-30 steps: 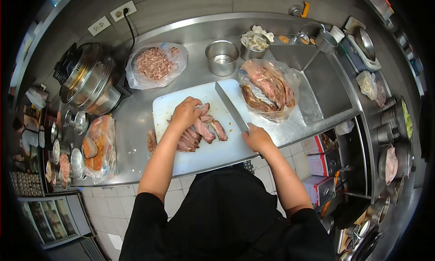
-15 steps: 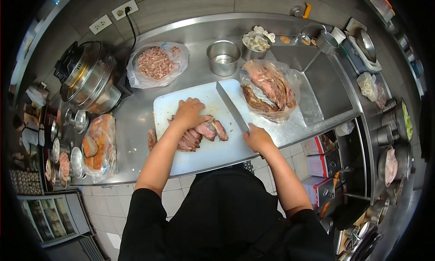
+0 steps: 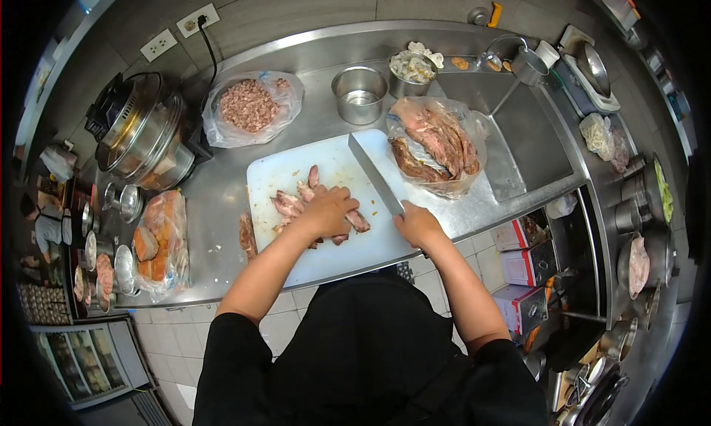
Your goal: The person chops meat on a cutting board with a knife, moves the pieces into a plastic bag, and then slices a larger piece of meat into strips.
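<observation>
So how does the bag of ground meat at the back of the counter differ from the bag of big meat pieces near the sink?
The bag of ground meat holds a loose heap of small bits; the bag of big meat pieces holds long, thick chunks. The first's meat is fairly evenly pinkish, while the second's is pink with browned parts. Both are see-through plastic and rest on the metal counter.

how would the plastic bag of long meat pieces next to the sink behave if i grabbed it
The bag would probably sag and change shape, since its thin plastic looks creased and loose. It is likely fairly heavy, holding several thick pieces of meat. Their surface looks moist in places, so they may slide against each other.
</observation>
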A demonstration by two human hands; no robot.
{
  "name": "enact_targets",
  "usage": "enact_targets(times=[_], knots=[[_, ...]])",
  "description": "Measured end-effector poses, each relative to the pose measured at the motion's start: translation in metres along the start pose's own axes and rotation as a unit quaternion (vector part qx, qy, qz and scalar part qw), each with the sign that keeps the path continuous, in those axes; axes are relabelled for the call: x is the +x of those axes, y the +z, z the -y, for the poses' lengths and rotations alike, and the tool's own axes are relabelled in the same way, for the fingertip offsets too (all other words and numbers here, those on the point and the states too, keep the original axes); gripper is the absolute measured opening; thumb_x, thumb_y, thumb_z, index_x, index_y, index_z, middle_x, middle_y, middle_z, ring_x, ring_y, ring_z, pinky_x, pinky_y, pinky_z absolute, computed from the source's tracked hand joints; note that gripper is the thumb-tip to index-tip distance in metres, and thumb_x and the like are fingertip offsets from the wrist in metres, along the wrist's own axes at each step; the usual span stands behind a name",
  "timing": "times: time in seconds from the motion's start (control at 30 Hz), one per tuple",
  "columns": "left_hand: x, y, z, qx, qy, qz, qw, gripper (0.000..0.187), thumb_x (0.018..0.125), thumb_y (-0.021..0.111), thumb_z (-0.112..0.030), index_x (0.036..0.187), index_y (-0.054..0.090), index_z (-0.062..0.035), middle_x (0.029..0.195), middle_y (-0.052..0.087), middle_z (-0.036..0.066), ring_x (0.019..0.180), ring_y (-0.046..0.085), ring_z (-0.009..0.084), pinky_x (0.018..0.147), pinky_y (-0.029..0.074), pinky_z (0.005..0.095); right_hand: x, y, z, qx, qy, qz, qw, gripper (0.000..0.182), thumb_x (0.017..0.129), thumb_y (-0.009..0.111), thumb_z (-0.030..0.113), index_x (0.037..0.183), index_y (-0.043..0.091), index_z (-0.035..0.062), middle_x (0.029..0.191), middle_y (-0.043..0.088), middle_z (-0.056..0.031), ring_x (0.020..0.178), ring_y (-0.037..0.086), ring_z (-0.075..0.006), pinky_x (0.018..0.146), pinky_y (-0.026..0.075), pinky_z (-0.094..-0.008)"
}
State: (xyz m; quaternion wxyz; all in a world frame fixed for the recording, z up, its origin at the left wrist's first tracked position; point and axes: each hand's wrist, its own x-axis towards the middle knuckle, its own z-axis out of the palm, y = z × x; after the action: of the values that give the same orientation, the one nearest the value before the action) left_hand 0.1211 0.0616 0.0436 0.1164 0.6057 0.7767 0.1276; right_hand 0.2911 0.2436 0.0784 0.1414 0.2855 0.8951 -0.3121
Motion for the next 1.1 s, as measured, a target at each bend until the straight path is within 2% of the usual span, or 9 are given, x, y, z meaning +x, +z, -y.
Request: enact_targets(times=[0.13,0.2,0.37,0.53,0.67,0.77,0.9,1.03,1.1], knots=[[0.012,0.012,0.0,-0.003,-0.016,-0.024,1.0,0.038,0.07,0.072,-0.017,0.108,0.069,-0.0151,0.102,0.06,0.006,0.103,0.058,0.0237,0.091,0.038,0.0443,-0.001,-0.005,0.003,0.03,0.026,0.023,0.999,0.033,0.093,0.054,0.027,0.111,0.058,-0.0008,0.087,0.07,-0.0247,0.084,0.069,-0.0388,0.083,0.053,-0.0478],[0.02,0.015,0.009,0.015,-0.004,-0.15,0.989,0.036,0.072,0.073,-0.016,0.108,0.068,-0.0136,0.106,0.06,0.005,0.103,0.059,0.0249,0.095,0.04,0.0474,0.0,-0.003,0.003,0.03,0.025,0.023,0.999,0.032,0.093,0.054,0.027,0.109,0.058,-0.0008,0.085,0.07,-0.0242,0.081,0.069,-0.0381,0.081,0.053,-0.0476],[0.023,0.01,0.027,-0.024,-0.058,-0.119,0.991,0.028,0.078,0.072,-0.014,0.106,0.068,-0.0123,0.105,0.062,0.006,0.105,0.059,0.0274,0.096,0.041,0.0443,-0.014,-0.002,-0.004,-0.068,-0.021,-0.012,0.997,0.034,0.092,0.055,0.024,0.116,0.053,-0.0003,0.091,0.07,-0.0246,0.089,0.069,-0.0383,0.084,0.052,-0.0482],[0.024,0.028,0.033,-0.131,-0.046,-0.177,0.974,0.016,0.083,0.068,-0.011,0.099,0.068,-0.0084,0.099,0.063,0.008,0.102,0.06,0.0298,0.096,0.042,0.0432,-0.023,-0.006,0.008,-0.09,-0.027,-0.031,0.995,0.032,0.094,0.055,0.025,0.115,0.051,0.0007,0.093,0.07,-0.0236,0.093,0.067,-0.0398,0.084,0.051,-0.0491],[0.023,0.026,0.031,-0.129,-0.048,-0.182,0.974,0.013,0.082,0.068,-0.01,0.096,0.067,-0.0074,0.098,0.062,0.009,0.101,0.059,0.0306,0.094,0.043,0.0426,-0.034,-0.025,0.035,-0.121,-0.06,-0.005,0.991,0.028,0.097,0.053,0.025,0.112,0.051,0.0007,0.092,0.07,-0.0236,0.092,0.067,-0.0413,0.084,0.051,-0.0495],[0.026,0.022,0.029,-0.082,-0.057,-0.164,0.981,0.012,0.081,0.069,-0.009,0.092,0.066,-0.0065,0.096,0.061,0.009,0.099,0.058,0.0318,0.093,0.044,0.0425,-0.024,-0.018,0.05,-0.127,-0.025,0.044,0.991,0.03,0.097,0.052,0.025,0.113,0.052,-0.0003,0.095,0.069,-0.0249,0.094,0.067,-0.0417,0.085,0.051,-0.0495],[0.028,0.028,0.036,-0.114,-0.057,-0.156,0.979,0.012,0.079,0.069,-0.01,0.09,0.065,-0.0058,0.095,0.061,0.01,0.099,0.057,0.0325,0.094,0.043,0.0459,0.021,0.014,0.047,-0.094,-0.028,0.012,0.995,0.031,0.097,0.053,0.025,0.113,0.052,-0.001,0.099,0.069,-0.0258,0.097,0.066,-0.0419,0.086,0.051,-0.0501],[0.026,0.025,0.034,-0.121,-0.046,-0.171,0.977,0.012,0.078,0.07,-0.01,0.088,0.064,-0.0052,0.094,0.061,0.01,0.097,0.058,0.033,0.093,0.043,0.0475,0.042,-0.008,0.055,-0.109,-0.104,0.004,0.989,0.033,0.096,0.053,0.025,0.113,0.053,-0.0029,0.098,0.069,-0.0278,0.095,0.067,-0.0432,0.086,0.052,-0.0508],[0.026,0.026,0.035,-0.11,-0.049,-0.177,0.977,0.012,0.078,0.07,-0.01,0.088,0.064,-0.0052,0.093,0.061,0.01,0.097,0.058,0.0329,0.093,0.043,0.0469,0.012,-0.039,0.084,-0.078,0.026,0.134,0.988,0.035,0.095,0.054,0.026,0.114,0.053,-0.0034,0.098,0.068,-0.0283,0.094,0.067,-0.0443,0.086,0.052,-0.0506]])
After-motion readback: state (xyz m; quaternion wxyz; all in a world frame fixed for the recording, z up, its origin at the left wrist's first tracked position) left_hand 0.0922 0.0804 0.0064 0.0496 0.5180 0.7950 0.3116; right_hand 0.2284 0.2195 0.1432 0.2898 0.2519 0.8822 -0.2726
